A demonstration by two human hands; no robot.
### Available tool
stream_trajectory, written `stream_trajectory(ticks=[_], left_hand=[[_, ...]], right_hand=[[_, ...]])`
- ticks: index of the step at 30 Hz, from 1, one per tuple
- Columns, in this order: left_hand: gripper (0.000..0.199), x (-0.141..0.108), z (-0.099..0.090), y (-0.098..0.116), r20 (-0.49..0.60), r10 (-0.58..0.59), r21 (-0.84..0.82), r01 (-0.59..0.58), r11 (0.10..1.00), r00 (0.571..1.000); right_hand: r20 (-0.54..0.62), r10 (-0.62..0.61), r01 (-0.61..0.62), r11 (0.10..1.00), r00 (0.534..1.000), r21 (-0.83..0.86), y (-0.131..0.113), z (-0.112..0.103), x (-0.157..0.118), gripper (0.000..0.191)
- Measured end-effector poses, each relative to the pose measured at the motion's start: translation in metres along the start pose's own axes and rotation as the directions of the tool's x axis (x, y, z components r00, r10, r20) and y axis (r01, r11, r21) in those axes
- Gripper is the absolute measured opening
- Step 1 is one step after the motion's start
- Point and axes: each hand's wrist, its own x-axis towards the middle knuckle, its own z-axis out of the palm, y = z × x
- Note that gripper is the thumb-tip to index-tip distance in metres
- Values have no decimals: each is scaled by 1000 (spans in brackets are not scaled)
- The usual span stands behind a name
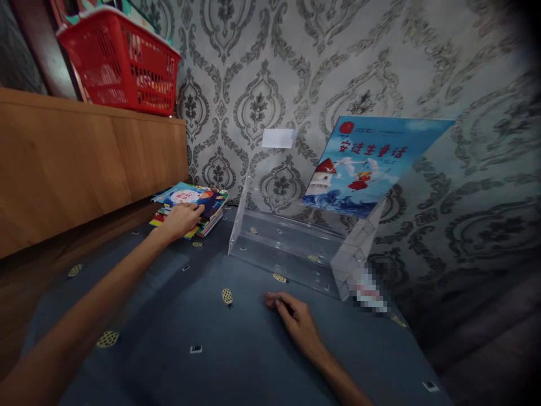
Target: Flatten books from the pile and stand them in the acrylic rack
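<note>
A small stack of picture books (213,220) lies on the blue cloth at the left, next to the wooden cabinet. My left hand (182,219) reaches over its near edge, fingers stretched out on the top book (186,194); the thumb is hidden. On the cloth in front of a clear plastic book rack (287,265) rests my right hand (298,324), loosely curled, with nothing visible in it. A blue picture book (359,169) with red Chinese lettering leans upright at the right of the rack's upper tier.
A red plastic basket (127,62) stands on the wooden cabinet (93,169) at the upper left. Behind the rack rises a patterned wall (262,56). A white label (278,138) sits at the rack's upper left. A blurred-out item (369,290) lies right of the rack.
</note>
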Motion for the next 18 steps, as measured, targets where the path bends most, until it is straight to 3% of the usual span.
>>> stream_trajectory(ticks=[10,14,18], left_hand=[[41,-47,7,26,-135,-18,-69,9,998,991],[42,-74,12,47,-93,22,-76,-30,997,995],[39,-102,20,74,-9,33,-112,-34,993,999]], right_hand=[[1,-24,24,1000,1000,-17,3,-1,0,48],[56,-42,44,998,998,-40,-9,5,5,45],[151,-55,38,993,987,112,-26,34,27,47]])
